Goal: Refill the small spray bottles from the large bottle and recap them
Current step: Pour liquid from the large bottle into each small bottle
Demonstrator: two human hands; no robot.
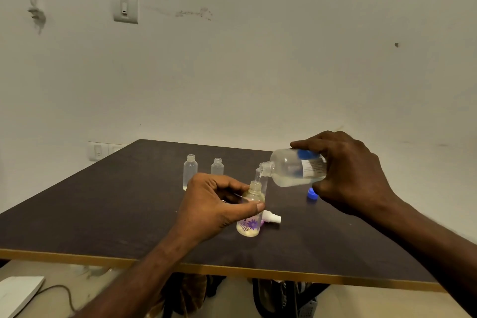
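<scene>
Head view: the left hand [214, 201] has its fingers [259, 206] and thumb pinched round the shoulder of a small flower-printed spray bottle [249, 214] standing uncapped on the bench [103, 214]. The right hand [346, 173] wraps its fingers round the large clear bottle [294, 168], tipped nearly level, mouth just above the small neck, a thin stream falling in. By the look of it this bottle is mid-fill, pale liquid showing in it. Three more small clear bottles wait behind: two [190, 171] [217, 166] open and apparently almost empty, a third [261, 179] partly hidden behind the pour. One white spray cap [272, 217] lies beside the flowered bottle; one blue cap [312, 193] lies near the right hand. All recapping remains.
</scene>
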